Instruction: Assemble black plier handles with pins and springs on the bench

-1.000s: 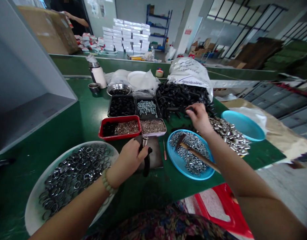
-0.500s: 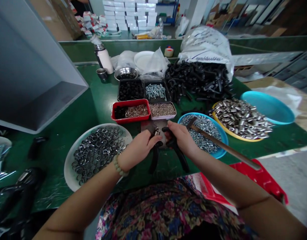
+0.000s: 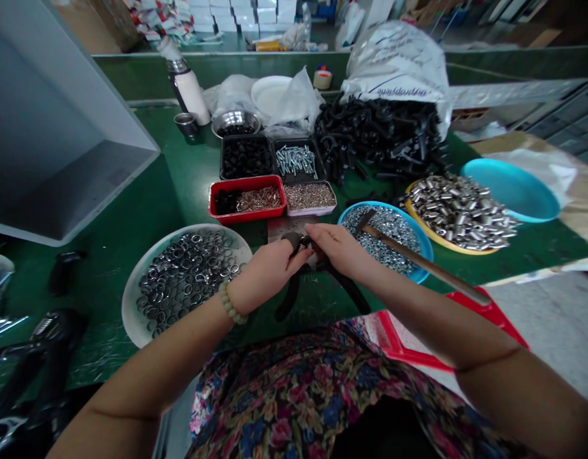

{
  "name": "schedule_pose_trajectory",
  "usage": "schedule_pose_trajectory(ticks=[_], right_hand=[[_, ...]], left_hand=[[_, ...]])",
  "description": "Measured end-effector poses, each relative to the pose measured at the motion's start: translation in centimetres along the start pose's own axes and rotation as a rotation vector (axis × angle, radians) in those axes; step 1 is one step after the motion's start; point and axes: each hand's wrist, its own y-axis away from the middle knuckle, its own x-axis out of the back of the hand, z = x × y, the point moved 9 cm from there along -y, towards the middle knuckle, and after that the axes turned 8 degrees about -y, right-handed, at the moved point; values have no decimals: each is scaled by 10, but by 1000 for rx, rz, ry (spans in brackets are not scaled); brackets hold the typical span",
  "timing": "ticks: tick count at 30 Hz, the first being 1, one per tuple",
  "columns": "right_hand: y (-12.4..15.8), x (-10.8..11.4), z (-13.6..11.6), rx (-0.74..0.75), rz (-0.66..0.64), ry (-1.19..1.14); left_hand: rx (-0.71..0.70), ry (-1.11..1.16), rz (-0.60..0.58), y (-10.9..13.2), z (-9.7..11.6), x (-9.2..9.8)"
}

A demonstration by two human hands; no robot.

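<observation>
Black handles (image 3: 350,291) meet above the metal plate (image 3: 282,229) on the worktop (image 3: 189,169), one in each of your hands: your left hand (image 3: 273,264) curls closed around one, with a coiled spring (image 3: 304,241) by its thumb (image 3: 301,259); your right hand (image 3: 338,249) grips the other. Should that thumb ease or the handles twist, the spring could jump loose. Your right forearm (image 3: 428,307) is near the hammer (image 3: 409,254) jutting past the blue tray (image 3: 425,233); a swing might knock it.

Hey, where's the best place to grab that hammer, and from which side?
Probably by the wooden handle, on the part past the rim of the blue tray, coming from the right: that slim end juts outward, while the hammer head lies among small metal pieces.
</observation>
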Motion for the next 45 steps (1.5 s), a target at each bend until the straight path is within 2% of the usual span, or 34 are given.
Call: schedule_pose_trajectory(ticks=[4,7,9,11,14,16,17,18,19,21,23,24,26,30,32,34,37,39,42,45], right_hand=[[-4,-4,1,4,32,15],[3,-7,14,-17,142,-86],[7,-7,22,-18,218,-160],[3,-7,27,-15,193,-199],[-32,-3,27,26,56,-143],[-72,3,22,105,12,92],[-94,2,18,157,6,289],[-116,-4,16,196,-25,526],[-135,-16,15,240,-77,755],[-166,-41,22,281,-194,1118],[-183,-59,30,278,-287,1281],[-187,-64,34,269,-316,1305],[-189,-67,37,267,-347,1300],[-186,-60,33,290,-316,1313],[-186,-59,34,277,-316,1330],[-186,-62,37,252,-360,1339],[-186,-65,35,272,-385,1304],[-184,-61,22,317,-316,1190],[-169,-41,5,320,-185,883],[-138,-10,10,240,-69,685]], left_hand=[[51,1,29,1,-2,-6],[84,29,65,2,-7,-11],[90,58,73,2,-10,-9],[71,79,56,1,-10,1],[-7,90,39,0,-7,30],[-60,-1,108,2,-5,50],[-88,-99,144,4,-3,54],[-124,-229,155,5,0,51],[-169,-378,124,7,3,39],[-282,-648,-42,9,6,0],[-347,-781,-180,9,2,-30],[-342,-797,-205,4,-3,-33],[-260,-794,-180,-18,-19,-19],[5,-856,-41,-95,-76,41],[95,-875,-70,-126,-104,53],[119,-874,-93,-143,-119,52],[107,-849,-55,-146,-124,46],[112,-794,8,-143,-124,47],[179,-659,111,-139,-126,59],[192,-492,190,-129,-120,71]])
